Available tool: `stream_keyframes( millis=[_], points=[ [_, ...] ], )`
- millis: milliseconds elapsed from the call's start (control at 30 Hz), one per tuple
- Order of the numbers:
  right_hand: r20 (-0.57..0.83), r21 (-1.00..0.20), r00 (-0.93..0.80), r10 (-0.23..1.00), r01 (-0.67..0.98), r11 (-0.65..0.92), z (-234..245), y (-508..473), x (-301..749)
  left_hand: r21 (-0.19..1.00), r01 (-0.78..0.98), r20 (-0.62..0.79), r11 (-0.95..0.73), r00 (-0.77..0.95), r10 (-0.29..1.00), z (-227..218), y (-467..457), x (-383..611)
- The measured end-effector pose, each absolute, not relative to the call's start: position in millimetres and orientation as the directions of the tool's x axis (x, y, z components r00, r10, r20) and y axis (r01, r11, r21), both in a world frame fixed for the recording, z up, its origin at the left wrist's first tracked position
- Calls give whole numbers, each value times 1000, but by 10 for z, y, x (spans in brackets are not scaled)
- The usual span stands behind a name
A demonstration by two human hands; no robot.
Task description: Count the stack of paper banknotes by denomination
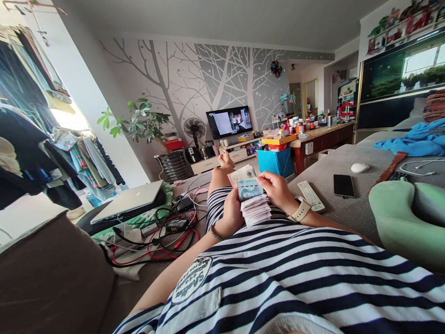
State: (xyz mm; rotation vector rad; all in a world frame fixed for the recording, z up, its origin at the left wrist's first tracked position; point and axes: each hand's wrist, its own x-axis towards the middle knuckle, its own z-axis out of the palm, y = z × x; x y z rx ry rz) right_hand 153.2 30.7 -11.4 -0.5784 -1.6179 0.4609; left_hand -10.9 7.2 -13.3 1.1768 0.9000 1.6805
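Note:
I am reclining on a sofa in a striped shirt, legs stretched out. Both hands meet over my lap around a stack of banknotes (253, 199). My left hand (232, 214) grips the stack from the left and below, a bracelet on its wrist. My right hand (276, 189), with a watch on the wrist, pinches the top bluish note from the right, lifting it above the pale stack. The lower notes are folded over my left fingers.
On the grey sofa to my right lie a remote (310, 195), a black phone (343, 185), a white mouse (359, 167) and a green cushion (405, 218). A closed laptop (129, 200) and tangled cables (163, 234) lie left. A TV (229, 121) and blue box (274, 162) stand ahead.

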Motion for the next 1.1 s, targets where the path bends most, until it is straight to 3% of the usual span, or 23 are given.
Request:
stream_keyframes(
  millis=[267, 567, 667, 933, 1100],
  points=[
    [792, -595, -109, 601, 81, 799, -89, 270, 1544, 883, -331, 310, -333, -122, 943, -123, 57, -58],
    [797, -593, -115, 592, 35, 805, -65, 233, 1543, 893, -259, 346, -367, -125, 930, -107, 32, -89],
    [793, -595, -142, 593, 28, 803, -43, 216, 1558, 872, -324, 349, -368, -116, 930, -101, 37, -65],
    [708, -643, -399, 582, -25, 765, 32, 306, 1694, 822, -557, 193, -119, 76, 978, -86, 69, -17],
    [566, -734, -585, 580, -39, 678, 90, 342, 1831, 806, -584, 163, -93, 69, 984, -140, 112, -49]
  ],
)
